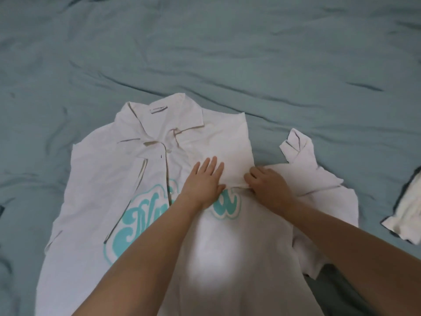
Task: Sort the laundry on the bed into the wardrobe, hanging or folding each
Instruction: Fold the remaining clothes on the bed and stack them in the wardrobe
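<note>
The white collared cotton shirt with a teal script print (109, 179) lies front-up on the grey-green bed sheet (227, 53), collar away from the person, long axis running toward them. Its right sleeve is folded in across the chest. The left hand (204, 181) rests flat, fingers straight, on that folded flap; the right hand (266, 183), just beside it, pinches the flap's edge. Left of the shirt the sheet gives open room; right of it lies a crumpled white cloth (405, 215), well apart.
</note>
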The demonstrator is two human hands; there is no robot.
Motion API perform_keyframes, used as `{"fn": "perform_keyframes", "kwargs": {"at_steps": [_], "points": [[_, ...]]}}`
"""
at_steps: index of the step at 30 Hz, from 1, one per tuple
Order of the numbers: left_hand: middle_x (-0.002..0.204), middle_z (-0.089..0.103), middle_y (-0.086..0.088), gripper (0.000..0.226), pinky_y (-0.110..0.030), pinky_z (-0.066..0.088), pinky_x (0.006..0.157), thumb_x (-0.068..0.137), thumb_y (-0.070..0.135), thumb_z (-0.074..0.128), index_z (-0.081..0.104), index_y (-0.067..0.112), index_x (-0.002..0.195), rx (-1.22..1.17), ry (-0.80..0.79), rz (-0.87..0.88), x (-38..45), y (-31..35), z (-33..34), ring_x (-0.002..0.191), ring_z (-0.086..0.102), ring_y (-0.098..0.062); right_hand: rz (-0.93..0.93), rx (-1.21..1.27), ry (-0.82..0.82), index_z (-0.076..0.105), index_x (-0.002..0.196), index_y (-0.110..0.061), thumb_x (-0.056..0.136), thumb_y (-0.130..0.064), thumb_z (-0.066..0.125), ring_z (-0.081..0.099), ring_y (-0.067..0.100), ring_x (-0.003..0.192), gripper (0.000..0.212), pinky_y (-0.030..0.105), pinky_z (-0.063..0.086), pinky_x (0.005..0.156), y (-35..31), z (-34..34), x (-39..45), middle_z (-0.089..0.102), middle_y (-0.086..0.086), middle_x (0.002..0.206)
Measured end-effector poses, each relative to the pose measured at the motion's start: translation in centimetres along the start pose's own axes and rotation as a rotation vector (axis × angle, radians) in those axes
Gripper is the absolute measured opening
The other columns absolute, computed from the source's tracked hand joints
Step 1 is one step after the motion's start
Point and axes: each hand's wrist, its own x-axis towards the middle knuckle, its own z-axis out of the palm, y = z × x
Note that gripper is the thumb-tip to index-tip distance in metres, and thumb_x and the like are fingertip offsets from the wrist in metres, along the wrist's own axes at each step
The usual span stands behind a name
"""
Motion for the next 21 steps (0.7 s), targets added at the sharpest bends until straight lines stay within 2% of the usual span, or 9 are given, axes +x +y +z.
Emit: {"fn": "perform_keyframes", "kwargs": {"at_steps": [3, 5, 7, 8, 10, 14, 17, 19, 21], "points": [[0.162, -0.007, -0.008, 0.065, -0.039, -0.004, 0.12, 0.103, 0.046, 0.022, -0.002, 0.016, 0.154, -0.041, 0.071, -0.062, -2.0, 0.3, 0.5, 0.149, -0.008, -0.023, 0.066, 0.016, 0.022, 0.054, 0.111, -0.009, 0.077, -0.012, 0.054, 0.062, 0.033, 0.102, 0.034, 0.038, 0.042, 0.087, -0.8, 0.9, -0.4, 0.064, 0.017, 0.114], [0.162, -0.008, -0.007, 0.065, -0.038, -0.005, 0.12, 0.102, 0.047, 0.018, -0.003, 0.015, 0.154, -0.055, 0.125, -0.079, -3.2, 0.5, 0.8, 0.149, -0.009, -0.023, 0.047, 0.071, -0.042, 0.046, 0.137, -0.007, 0.094, -0.026, 0.033, 0.043, 0.03, 0.133, 0.049, 0.04, 0.029, 0.109, -2.2, 0.6, -0.6, 0.045, 0.016, 0.144], [0.161, -0.01, -0.005, 0.065, -0.038, -0.007, 0.119, 0.102, 0.049, 0.016, -0.005, 0.016, 0.154, -0.061, 0.066, -0.087, -4.3, 0.5, 1.5, 0.148, -0.011, -0.021, 0.072, 0.153, -0.211, 0.029, 0.149, -0.01, 0.095, -0.054, 0.0, 0.025, 0.024, 0.144, 0.075, 0.038, 0.012, 0.117, -3.9, 0.7, -1.1, 0.028, 0.01, 0.156], [0.161, -0.01, -0.004, 0.065, -0.038, -0.007, 0.119, 0.102, 0.05, 0.015, -0.005, 0.016, 0.154, -0.062, 0.025, -0.087, -4.8, 0.5, 1.8, 0.148, -0.011, -0.02, 0.108, 0.207, -0.313, 0.019, 0.152, -0.013, 0.084, -0.063, -0.015, 0.016, 0.021, 0.147, 0.091, 0.036, 0.005, 0.118, -4.4, 0.9, -1.4, 0.019, 0.007, 0.159], [0.162, -0.005, -0.005, 0.066, -0.038, -0.007, 0.119, 0.102, 0.05, 0.018, 0.0, 0.015, 0.154, -0.091, 0.055, -0.075, -5.7, 0.3, 1.8, 0.149, -0.009, -0.02, 0.178, 0.256, -0.414, 0.013, 0.153, -0.014, 0.074, -0.061, -0.019, 0.01, 0.019, 0.148, 0.098, 0.035, -0.001, 0.117, -5.0, 1.1, -1.5, 0.012, 0.006, 0.16], [0.153, 0.032, -0.017, 0.065, -0.041, 0.014, 0.118, 0.096, 0.046, 0.027, 0.034, 0.005, 0.146, -0.258, 0.376, -0.091, -10.8, -0.4, 0.6, 0.144, 0.023, -0.032, 0.142, 0.331, -0.04, 0.052, 0.132, -0.001, 0.094, -0.042, 0.027, 0.048, 0.032, 0.128, 0.061, 0.037, 0.02, 0.109, -7.4, -2.7, -3.7, 0.052, 0.02, 0.137], [0.118, 0.059, -0.017, 0.054, -0.042, 0.042, 0.095, 0.093, 0.042, 0.031, 0.059, 0.004, 0.12, -0.288, 0.464, -0.109, -18.2, -0.6, 1.6, 0.108, 0.055, -0.036, 0.037, 0.324, 0.039, 0.061, 0.118, -0.004, 0.094, -0.037, 0.039, 0.057, 0.031, 0.109, 0.046, 0.035, 0.033, 0.097, -10.9, -5.4, -9.7, 0.063, 0.015, 0.116], [0.097, 0.06, -0.013, 0.047, -0.04, 0.046, 0.075, 0.092, 0.041, 0.033, 0.063, 0.006, 0.103, -0.263, 0.473, -0.167, -23.6, -0.2, 3.4, 0.086, 0.057, -0.034, -0.058, 0.29, -0.027, 0.062, 0.113, -0.008, 0.093, -0.037, 0.04, 0.06, 0.028, 0.098, 0.041, 0.034, 0.04, 0.086, -13.9, -7.1, -14.0, 0.064, 0.009, 0.108], [0.09, 0.06, -0.009, 0.045, -0.038, 0.046, 0.065, 0.091, 0.043, 0.034, 0.063, 0.01, 0.096, -0.227, 0.423, -0.232, -28.6, 0.7, 5.6, 0.081, 0.057, -0.033, -0.14, 0.254, -0.152, 0.063, 0.107, -0.012, 0.089, -0.04, 0.041, 0.062, 0.024, 0.091, 0.04, 0.032, 0.05, 0.074, -16.3, -8.0, -17.9, 0.065, 0.004, 0.103]]}}
